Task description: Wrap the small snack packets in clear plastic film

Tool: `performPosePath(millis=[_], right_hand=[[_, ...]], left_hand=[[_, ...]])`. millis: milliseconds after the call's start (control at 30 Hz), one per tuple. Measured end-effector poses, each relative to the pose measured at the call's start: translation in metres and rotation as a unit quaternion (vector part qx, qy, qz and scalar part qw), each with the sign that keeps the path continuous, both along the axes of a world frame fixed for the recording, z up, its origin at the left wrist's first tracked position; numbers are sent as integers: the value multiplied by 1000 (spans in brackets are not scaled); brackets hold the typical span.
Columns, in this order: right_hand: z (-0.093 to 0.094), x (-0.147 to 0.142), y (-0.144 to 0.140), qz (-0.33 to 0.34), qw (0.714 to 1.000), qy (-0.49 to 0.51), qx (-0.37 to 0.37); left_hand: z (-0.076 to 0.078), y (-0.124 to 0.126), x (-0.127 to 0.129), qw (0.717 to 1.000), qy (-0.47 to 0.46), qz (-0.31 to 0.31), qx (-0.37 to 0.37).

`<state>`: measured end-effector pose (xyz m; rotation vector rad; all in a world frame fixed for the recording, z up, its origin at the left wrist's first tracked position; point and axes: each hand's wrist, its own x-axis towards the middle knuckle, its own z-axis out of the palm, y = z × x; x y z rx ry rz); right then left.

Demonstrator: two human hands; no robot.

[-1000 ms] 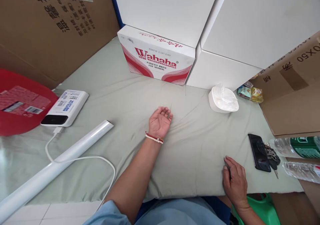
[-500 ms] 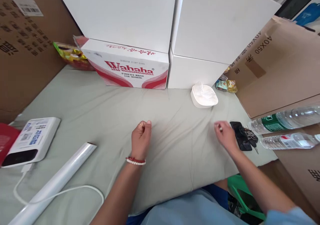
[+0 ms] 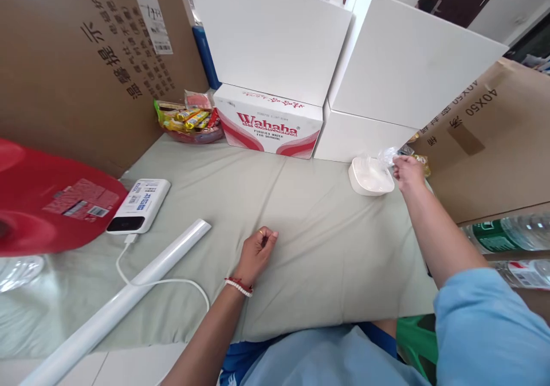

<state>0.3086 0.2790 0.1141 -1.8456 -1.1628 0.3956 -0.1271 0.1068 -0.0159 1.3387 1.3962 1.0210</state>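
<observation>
While the person leans over a cloth-covered counter, the scene breaks down so:

Room: tall brown cardboard cartons (image 3: 86, 59) stand at the left and right, two white boxes (image 3: 275, 36) at the back; heads of other people show just above them.
Surface: counter (image 3: 301, 248) under a pale green cloth, a little creased, with a bare tiled strip at the near left.
Large things: red plastic piece (image 3: 38, 203) at the left edge; Wahaha water carton (image 3: 270, 125) against the white boxes; long white roll (image 3: 116, 306) lying diagonally, near left to middle.
Smaller things: power bank (image 3: 140, 205) with its white cable (image 3: 172, 283); snack packets (image 3: 184, 119) left of the water carton; water bottles (image 3: 507, 237) on their sides at the right.
Key relation: white bowl (image 3: 370, 177) sits far right, near the back; the plastic film (image 3: 387, 157) at its rim lies straight ahead of the right arm, well apart from the left hand.
Right hand (image 3: 408, 171): stretched forward, fingertips pinched on the film at the bowl's right rim.
Left hand (image 3: 258, 248): loosely curled on the cloth mid-counter, holding nothing that shows.
</observation>
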Motion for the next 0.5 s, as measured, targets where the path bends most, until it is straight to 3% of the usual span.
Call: performPosePath(millis=[100, 133, 200, 300, 367, 500], right_hand=[[-7, -20, -51, 105, 989, 106, 10], [-18, -27, -73, 158, 978, 138, -16], [-48, -40, -118, 211, 968, 93, -98], [-100, -50, -172, 170, 973, -23, -155], [-126, -53, -193, 118, 973, -133, -145], [-149, -57, -204, 95, 942, -301, -113]], left_hand=[[3, 7, 8, 999, -22, 35, -9], [5, 11, 11, 998, -24, 63, -8], [13, 25, 17, 990, -13, 139, -1], [29, 62, 17, 967, 19, 251, 42], [39, 96, 10, 946, 37, 310, 83], [53, 173, -18, 918, 133, 357, 106]])
